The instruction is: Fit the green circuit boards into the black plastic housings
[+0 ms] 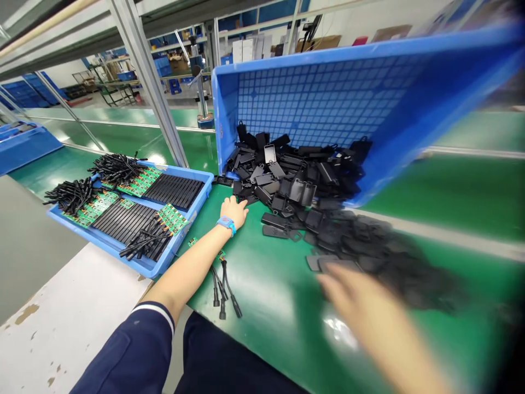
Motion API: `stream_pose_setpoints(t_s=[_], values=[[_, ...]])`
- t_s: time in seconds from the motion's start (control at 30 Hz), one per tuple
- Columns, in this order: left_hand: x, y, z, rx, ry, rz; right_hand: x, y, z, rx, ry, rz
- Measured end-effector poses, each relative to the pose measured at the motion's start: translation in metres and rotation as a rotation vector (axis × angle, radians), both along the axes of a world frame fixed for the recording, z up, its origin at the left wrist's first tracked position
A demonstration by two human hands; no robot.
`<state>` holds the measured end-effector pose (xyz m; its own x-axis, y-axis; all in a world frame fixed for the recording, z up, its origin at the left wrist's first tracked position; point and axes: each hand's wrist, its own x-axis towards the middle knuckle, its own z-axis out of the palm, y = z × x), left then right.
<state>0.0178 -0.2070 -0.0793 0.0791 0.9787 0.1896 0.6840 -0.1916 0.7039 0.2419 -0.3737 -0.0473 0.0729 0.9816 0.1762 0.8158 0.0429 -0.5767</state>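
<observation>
My left hand (234, 212), with a blue band on its wrist, reaches to the near left edge of a heap of black plastic cases (283, 183). Its fingers look spread and hold nothing I can see. Smeared by motion, my right hand (353, 293) is beside loose black cases (365, 241) strewn over the green tabletop (270, 306). Whether it grips one I cannot tell. The heap spills from a blue crate (303, 104) tipped on its side, its opening towards me. Black cables with connectors (223, 290) and small green circuit boards lie nearer to me.
On the left, a shallow blue tray (158, 268) holds rows of black pieces, green circuit boards (174, 219) and bundled black cables (117, 168). A metal post (151, 82) rises behind it. Another blue bin (33, 148) stands at the far left.
</observation>
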Motion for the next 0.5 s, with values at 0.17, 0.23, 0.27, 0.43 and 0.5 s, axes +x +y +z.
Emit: stream_pose_setpoints(t_s=[0.17,0.23,0.27,0.43,0.5], values=[[-0.01,0.006,-0.005,-0.136,-0.096,-0.003,-0.146,0.013,-0.026,-0.15,-0.069,0.337],[-0.026,0.0,-0.001,-0.181,-0.175,0.006,-0.168,0.019,-0.033,-0.16,-0.041,0.278],[-0.035,-0.005,0.001,-0.199,-0.225,0.02,-0.17,0.022,-0.036,-0.175,-0.019,0.249],[-0.074,-0.056,0.017,-0.313,-0.594,0.078,-0.115,0.02,-0.037,-0.305,0.194,0.164],[-0.078,-0.079,0.019,-0.387,-0.77,0.052,-0.088,0.013,-0.029,-0.35,0.357,0.152]])
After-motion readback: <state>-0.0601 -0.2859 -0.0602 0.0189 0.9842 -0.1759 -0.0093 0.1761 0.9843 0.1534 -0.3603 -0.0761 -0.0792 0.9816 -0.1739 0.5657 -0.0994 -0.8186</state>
